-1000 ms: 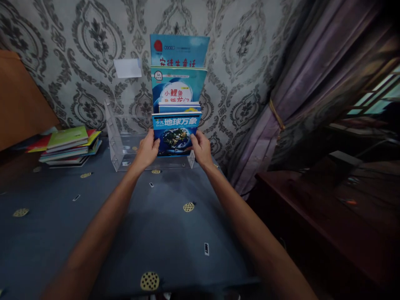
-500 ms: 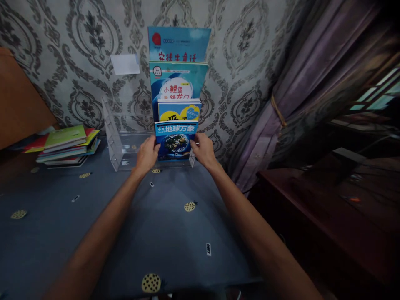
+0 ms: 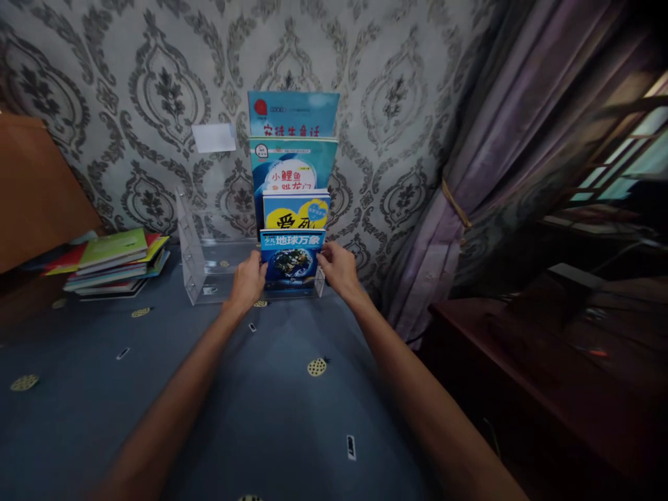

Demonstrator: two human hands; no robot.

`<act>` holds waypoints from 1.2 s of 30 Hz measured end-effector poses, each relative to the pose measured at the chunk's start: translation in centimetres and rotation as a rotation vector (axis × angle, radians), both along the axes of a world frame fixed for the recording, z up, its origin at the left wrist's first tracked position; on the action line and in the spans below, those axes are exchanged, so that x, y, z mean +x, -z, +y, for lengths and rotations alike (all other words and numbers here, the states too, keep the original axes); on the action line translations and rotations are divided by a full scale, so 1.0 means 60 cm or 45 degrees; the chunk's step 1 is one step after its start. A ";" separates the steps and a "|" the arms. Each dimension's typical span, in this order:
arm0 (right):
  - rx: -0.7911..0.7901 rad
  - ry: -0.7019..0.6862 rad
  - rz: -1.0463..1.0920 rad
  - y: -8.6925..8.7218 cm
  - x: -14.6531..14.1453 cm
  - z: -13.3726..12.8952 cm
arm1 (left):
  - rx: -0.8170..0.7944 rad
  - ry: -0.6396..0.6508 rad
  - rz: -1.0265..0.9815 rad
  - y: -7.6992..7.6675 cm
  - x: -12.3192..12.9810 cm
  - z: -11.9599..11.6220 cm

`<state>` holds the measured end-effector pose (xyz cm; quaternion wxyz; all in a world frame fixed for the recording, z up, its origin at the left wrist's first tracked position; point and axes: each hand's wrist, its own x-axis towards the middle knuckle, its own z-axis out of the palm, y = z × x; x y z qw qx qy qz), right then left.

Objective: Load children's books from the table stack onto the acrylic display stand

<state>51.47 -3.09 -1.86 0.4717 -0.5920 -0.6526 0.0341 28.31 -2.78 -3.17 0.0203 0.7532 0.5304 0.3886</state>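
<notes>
A small blue book with a globe on its cover stands upright in the lowest front tier of a clear acrylic book rack. My left hand grips its left edge, and my right hand holds the right edge, thumbs toward the cover. Behind it rises a blue and yellow book. Farther back, a teal book with a white circle and a taller blue book with red lettering stand in stepped rows. The fingertips behind the globe book are hidden.
On the left lies a stack of books beside a brown panel. A white card is at the rack's back top. Patterned wallpaper backs the blue tablecloth. To the right are a tied purple curtain and a dark red cabinet.
The camera view has tilted upward, so everything appears lower. Both hands stay on the globe book's edges, and the book shows no clear movement in the rack.
</notes>
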 end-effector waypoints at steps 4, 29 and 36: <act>-0.005 0.005 0.041 0.002 0.000 0.000 | -0.060 -0.011 0.009 0.000 0.004 -0.003; -0.009 0.113 -0.133 0.008 0.004 0.001 | -0.141 -0.060 0.140 0.002 0.018 -0.005; 0.014 0.140 -0.121 0.012 0.005 0.001 | -0.173 -0.081 0.222 0.000 0.017 -0.003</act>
